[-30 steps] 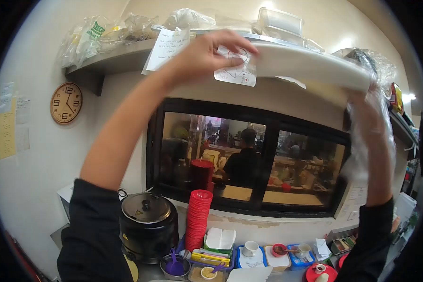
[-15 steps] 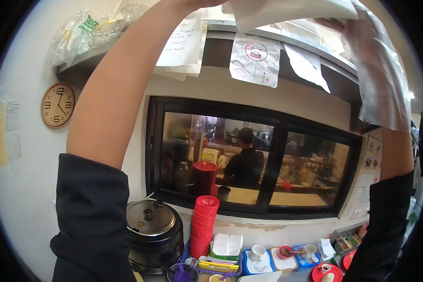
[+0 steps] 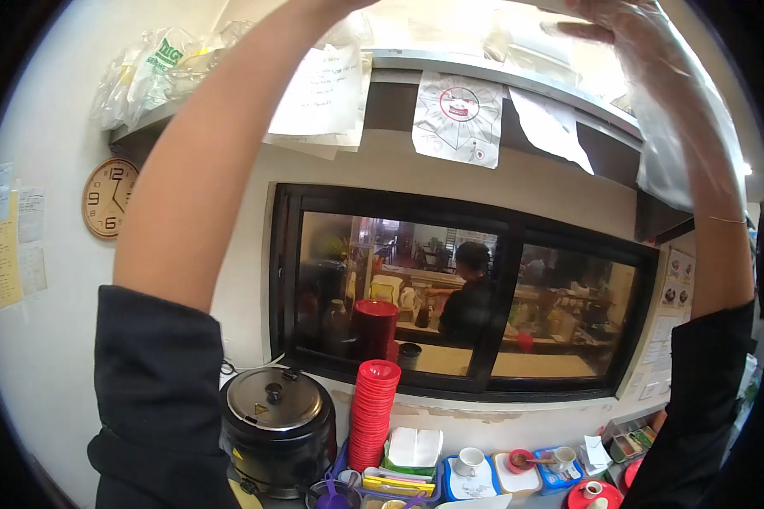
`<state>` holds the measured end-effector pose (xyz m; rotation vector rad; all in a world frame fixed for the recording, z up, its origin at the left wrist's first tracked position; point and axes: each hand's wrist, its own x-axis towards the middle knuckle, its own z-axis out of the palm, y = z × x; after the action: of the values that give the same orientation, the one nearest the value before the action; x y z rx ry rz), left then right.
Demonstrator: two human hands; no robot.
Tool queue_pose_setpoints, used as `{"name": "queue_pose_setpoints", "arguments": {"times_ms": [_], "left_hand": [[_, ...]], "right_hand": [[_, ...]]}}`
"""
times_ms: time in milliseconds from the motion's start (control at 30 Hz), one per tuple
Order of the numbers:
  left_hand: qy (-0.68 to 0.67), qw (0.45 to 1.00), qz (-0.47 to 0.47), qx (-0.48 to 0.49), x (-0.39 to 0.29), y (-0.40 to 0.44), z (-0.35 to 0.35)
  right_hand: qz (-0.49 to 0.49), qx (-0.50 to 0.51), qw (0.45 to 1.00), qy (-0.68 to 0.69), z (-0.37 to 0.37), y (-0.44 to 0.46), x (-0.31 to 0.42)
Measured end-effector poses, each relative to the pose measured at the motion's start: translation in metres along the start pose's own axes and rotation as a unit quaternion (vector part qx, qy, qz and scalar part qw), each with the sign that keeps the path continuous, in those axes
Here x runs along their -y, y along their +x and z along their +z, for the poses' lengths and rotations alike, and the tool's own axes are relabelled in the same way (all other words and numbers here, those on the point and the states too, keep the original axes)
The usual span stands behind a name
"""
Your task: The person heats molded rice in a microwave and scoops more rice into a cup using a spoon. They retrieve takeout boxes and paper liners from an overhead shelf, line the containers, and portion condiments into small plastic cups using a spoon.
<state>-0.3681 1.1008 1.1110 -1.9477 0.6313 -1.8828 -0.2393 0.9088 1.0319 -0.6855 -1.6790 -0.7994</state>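
Both my arms are raised toward the shelf, in black sleeves. My left forearm [image 3: 195, 178] runs out of the top edge, so the hand and its fingers are cut off. At the top right is my right hand [image 3: 615, 21], partly cut off, with a finger pointing left. Loose clear plastic [image 3: 675, 127], like a wide glove or bag, covers that hand and most of the forearm. Whatever the right hand grips at the frame's top edge cannot be made out. Below the hands is the metal shelf edge [image 3: 501, 70], with a drawn-on paper [image 3: 457, 119] hanging from it.
Plastic bags [image 3: 157, 72] lie on the shelf's left end. Below are a black soup warmer [image 3: 276, 441], stacked red bowls [image 3: 375, 424], cups and tubs [image 3: 471, 483]. A person [image 3: 467, 297] is visible through the dark-framed window [image 3: 501, 254]. A wall clock [image 3: 108, 199] hangs left.
The white sheet-like thing between my raised hands has gone up out of view. My right hand has shifted slightly up and left. The person behind the window has turned and reaches left.
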Motion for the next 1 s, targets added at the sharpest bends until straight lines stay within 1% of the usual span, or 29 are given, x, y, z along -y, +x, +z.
{"name": "queue_pose_setpoints", "arguments": {"times_ms": [33,67,100,133,167,233,267,300,367,400,433,500,533,567,633,667,700,767,800,833,900,933,1000], "left_hand": [[0.002,0.999,-0.017,-0.033,0.015,0.001,0.003],[0.003,0.997,-0.035,-0.065,0.029,0.002,0.006],[0.003,0.994,-0.052,-0.098,0.045,0.003,0.010],[0.133,0.978,-0.097,-0.125,0.061,0.002,0.014],[0.262,0.943,-0.141,-0.149,0.078,-0.003,0.019],[0.356,0.921,-0.150,-0.058,0.092,-0.022,0.038],[0.308,0.932,-0.182,-0.050,0.087,-0.032,0.043],[0.304,0.933,-0.184,-0.051,0.082,-0.035,0.046],[0.265,0.900,-0.346,-0.020,0.079,-0.037,0.051],[0.217,0.911,-0.347,-0.051,0.092,-0.038,0.054],[0.213,0.911,-0.349,-0.051,0.105,-0.034,0.058],[0.191,0.904,-0.375,-0.070,0.124,-0.028,0.064],[0.193,0.919,-0.331,-0.090,0.126,-0.030,0.065],[0.189,0.920,-0.333,-0.090,0.130,-0.032,0.067],[0.141,0.946,-0.275,-0.097,0.133,-0.037,0.065],[0.118,0.952,-0.264,-0.098,0.132,-0.039,0.063],[0.116,0.952,-0.266,-0.099,0.130,-0.039,0.062],[0.047,0.947,-0.309,-0.076,0.123,-0.040,0.061],[0.082,0.961,-0.246,-0.091,0.133,-0.041,0.063],[0.082,0.961,-0.249,-0.091,0.140,-0.043,0.066],[0.117,0.973,-0.123,-0.157,0.153,-0.046,0.073],[0.118,0.973,-0.125,-0.155,0.153,-0.046,0.072],[0.095,0.978,-0.148,-0.110,0.154,-0.045,0.072]], "right_hand": [[0.007,0.019,1.000,-0.007,0.002,0.004,0.001],[-0.011,-0.042,0.998,-0.037,0.007,0.008,-0.002],[-0.019,-0.072,0.996,-0.053,0.010,0.012,-0.003],[-0.026,-0.102,0.992,-0.070,0.012,0.015,-0.005],[-0.025,-0.088,0.989,-0.113,0.011,0.019,-0.006],[-0.023,-0.071,0.984,-0.159,0.010,0.028,-0.012],[-0.036,-0.052,0.986,-0.154,0.011,0.032,-0.019],[-0.031,-0.065,0.988,-0.135,0.016,0.037,-0.028],[-0.025,-0.075,0.989,-0.121,0.022,0.051,-0.042],[-0.021,-0.023,0.986,-0.166,0.021,0.057,-0.046],[-0.016,0.030,0.977,-0.210,0.019,0.064,-0.053],[0.004,0.054,0.972,-0.230,0.014,0.079,-0.070],[-0.044,0.092,0.946,-0.307,0.012,0.082,-0.072],[-0.092,0.130,0.911,-0.381,0.006,0.089,-0.078],[-0.080,0.149,0.910,-0.379,-0.002,0.101,-0.092],[-0.070,0.158,0.904,-0.390,-0.004,0.106,-0.096],[-0.068,0.163,0.898,-0.403,-0.004,0.111,-0.102],[-0.066,0.172,0.885,-0.428,0.008,0.111,-0.104],[-0.066,0.174,0.882,-0.433,0.015,0.111,-0.105],[-0.066,0.177,0.874,-0.447,0.024,0.110,-0.108],[-0.061,0.181,0.865,-0.463,0.039,0.105,-0.112],[-0.060,0.182,0.860,-0.472,0.047,0.103,-0.114],[-0.059,0.179,0.853,-0.487,0.058,0.097,-0.115]]}}
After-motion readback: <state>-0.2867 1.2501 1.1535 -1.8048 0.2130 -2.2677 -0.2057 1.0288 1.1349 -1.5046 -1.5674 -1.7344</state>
